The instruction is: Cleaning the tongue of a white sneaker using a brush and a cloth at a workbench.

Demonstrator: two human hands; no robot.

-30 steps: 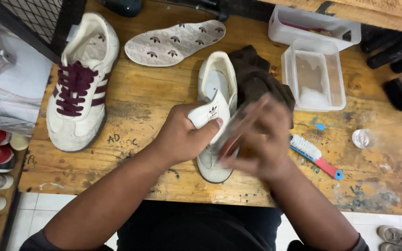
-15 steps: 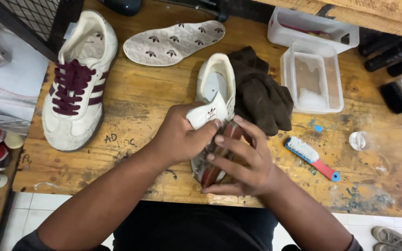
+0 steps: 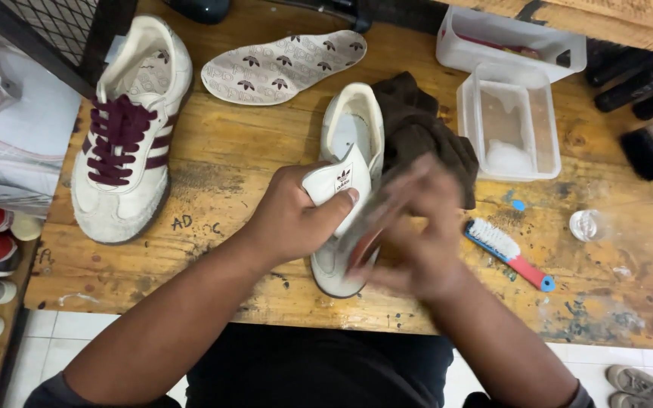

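The left hand (image 3: pixel 296 219) gripped the unlaced white shoe (image 3: pixel 349 143) at its tongue, on the wooden table (image 3: pixel 236 159) beside a brown cloth (image 3: pixel 417 128). The right hand (image 3: pixel 417 227) lay blurred over the shoe's side; its fingers' hold could not be told

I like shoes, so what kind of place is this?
Probably a shoe-cleaning workshop: a scuffed wooden bench holds sneakers, a small brush and a dark rag.
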